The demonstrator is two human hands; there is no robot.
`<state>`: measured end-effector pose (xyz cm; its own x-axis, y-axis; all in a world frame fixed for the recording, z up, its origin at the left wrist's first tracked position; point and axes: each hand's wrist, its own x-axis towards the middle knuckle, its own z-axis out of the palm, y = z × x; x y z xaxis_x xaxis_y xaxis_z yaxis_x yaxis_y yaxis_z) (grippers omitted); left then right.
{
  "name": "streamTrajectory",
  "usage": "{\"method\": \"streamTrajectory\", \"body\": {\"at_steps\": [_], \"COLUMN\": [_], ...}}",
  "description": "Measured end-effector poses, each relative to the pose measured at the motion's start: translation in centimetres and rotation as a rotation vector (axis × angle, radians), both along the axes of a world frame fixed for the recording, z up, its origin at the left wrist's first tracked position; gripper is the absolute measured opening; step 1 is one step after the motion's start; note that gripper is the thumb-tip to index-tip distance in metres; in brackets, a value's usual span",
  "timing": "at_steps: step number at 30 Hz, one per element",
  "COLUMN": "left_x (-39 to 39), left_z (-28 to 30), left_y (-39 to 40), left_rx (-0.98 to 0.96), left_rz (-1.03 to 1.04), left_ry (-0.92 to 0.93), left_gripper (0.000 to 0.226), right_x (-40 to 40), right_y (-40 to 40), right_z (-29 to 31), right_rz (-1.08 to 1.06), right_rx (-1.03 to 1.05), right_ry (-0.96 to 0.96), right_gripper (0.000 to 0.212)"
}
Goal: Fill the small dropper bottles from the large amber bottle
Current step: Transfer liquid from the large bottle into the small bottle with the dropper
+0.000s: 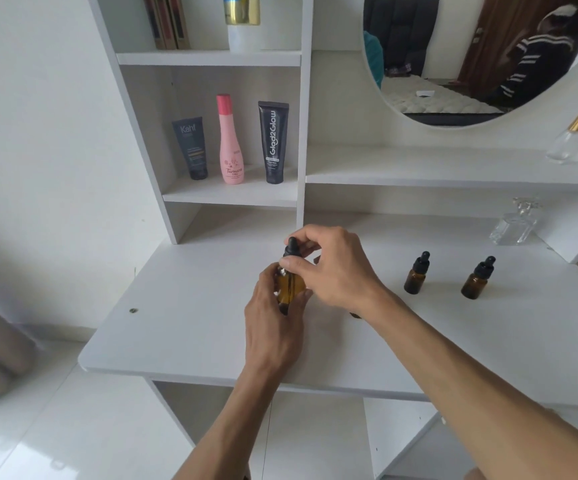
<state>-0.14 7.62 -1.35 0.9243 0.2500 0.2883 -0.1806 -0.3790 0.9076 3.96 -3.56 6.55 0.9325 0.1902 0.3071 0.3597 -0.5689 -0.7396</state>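
Large amber bottle [291, 285]: upright, mid-surface, held between both hands.
Left hand [273, 317]: wrapped round the body.
Right hand [332, 268]: fingertips pinch the black dropper cap [292, 249].
Small dropper bottles [417, 273] [478, 278]: capped, standing to the right.
Advice: brace the body, twist only the cap, keep it vertical.

Two dark tubes [190, 147] flank a pink bottle [231, 140] on a white shelf [228, 197]. A round mirror [471, 60] hangs above the table [183, 323]. Clear glass bottles [516, 221] stand at right.
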Motion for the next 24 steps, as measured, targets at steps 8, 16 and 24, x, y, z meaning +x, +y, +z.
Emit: {"method": "streamTrajectory", "body": {"at_steps": [8,16,24], "left_x": [0.04,0.07,0.05], "left_z": [0.02,-0.02,-0.07], "left_y": [0.12,0.12,-0.01], "left_rx": [-0.001,-0.014,-0.033], "left_rz": [-0.017,-0.024,-0.036], "left_ry": [0.019,0.029,0.017], "left_gripper": [0.038,0.038,0.040], "right_x": [0.19,0.36,0.40], "right_y": [-0.32,-0.07,0.01], "right_z": [0.38,0.52,0.69], "right_rz": [0.031,0.039,0.055], "right_rx": [-0.008,0.008,0.009], "right_ry": [0.007,0.024,0.017], "right_gripper": [0.024,0.032,0.029]}}
